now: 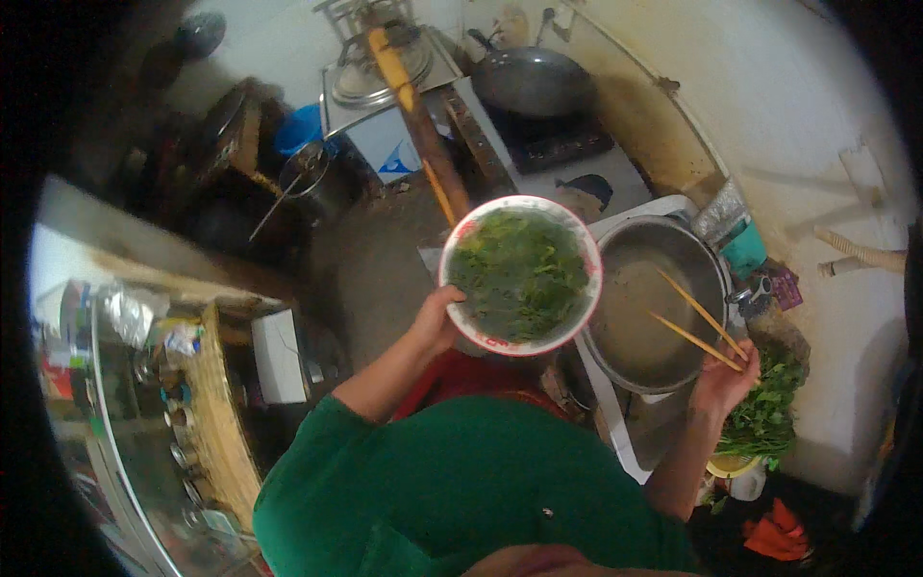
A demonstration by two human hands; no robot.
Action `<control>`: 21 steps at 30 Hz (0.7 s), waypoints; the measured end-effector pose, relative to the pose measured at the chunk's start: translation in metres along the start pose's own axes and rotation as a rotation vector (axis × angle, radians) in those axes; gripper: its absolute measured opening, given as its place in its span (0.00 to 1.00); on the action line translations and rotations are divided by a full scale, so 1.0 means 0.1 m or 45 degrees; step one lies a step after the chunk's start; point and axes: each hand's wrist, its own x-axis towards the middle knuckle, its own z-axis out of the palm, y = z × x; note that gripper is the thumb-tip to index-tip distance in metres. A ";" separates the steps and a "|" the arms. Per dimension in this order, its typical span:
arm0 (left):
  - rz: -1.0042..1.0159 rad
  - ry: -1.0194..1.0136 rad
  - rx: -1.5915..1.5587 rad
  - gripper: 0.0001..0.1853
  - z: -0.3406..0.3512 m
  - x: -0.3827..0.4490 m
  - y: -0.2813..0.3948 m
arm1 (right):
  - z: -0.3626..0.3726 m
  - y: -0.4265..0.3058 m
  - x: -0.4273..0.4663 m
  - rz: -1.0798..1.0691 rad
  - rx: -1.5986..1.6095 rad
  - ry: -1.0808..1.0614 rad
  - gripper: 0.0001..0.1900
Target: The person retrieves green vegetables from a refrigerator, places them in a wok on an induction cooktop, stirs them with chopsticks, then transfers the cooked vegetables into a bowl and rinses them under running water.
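My left hand (pixel 435 317) grips the rim of a white bowl with red edging (pixel 520 346), its thumb over the near-left side. Cooked-looking leafy greens (pixel 519 267) lie in liquid inside the bowl. A pair of chopsticks (pixel 696 335) is held in my right hand (pixel 728 379), their tips spread apart over a large metal pot (pixel 602 360). Cloudy, pale brown liquid (pixel 634 310) fills the lower part of that pot. The bowl is to the left of the pot and hides a little of its rim from view.
A dark wok (pixel 533 79) sits on a black cooktop (pixel 562 144) farther back. Fresh greens (pixel 768 404) fill a yellow basket (pixel 734 465) near my right forearm. A wooden pole (pixel 425 122) slants behind the bowl. Shelving with jars (pixel 180 418) stands at left.
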 end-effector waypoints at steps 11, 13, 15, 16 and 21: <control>0.373 0.329 -0.183 0.33 0.47 0.35 -0.76 | 0.08 0.46 2.26 0.311 -0.094 -0.568 0.16; 0.506 0.241 -0.211 0.33 0.66 0.49 -0.82 | 0.25 0.57 2.69 0.136 -0.363 -0.575 0.17; 0.530 0.368 -0.196 0.30 0.81 0.56 -0.81 | 0.44 0.81 3.00 0.009 -0.596 -0.713 0.18; 0.516 0.451 -0.234 0.28 0.84 0.53 -0.76 | 0.55 0.89 3.01 -0.012 -0.666 -1.010 0.19; 0.758 0.473 -0.206 0.22 1.02 0.28 -0.61 | 1.23 1.45 2.86 0.491 -0.966 -1.164 0.16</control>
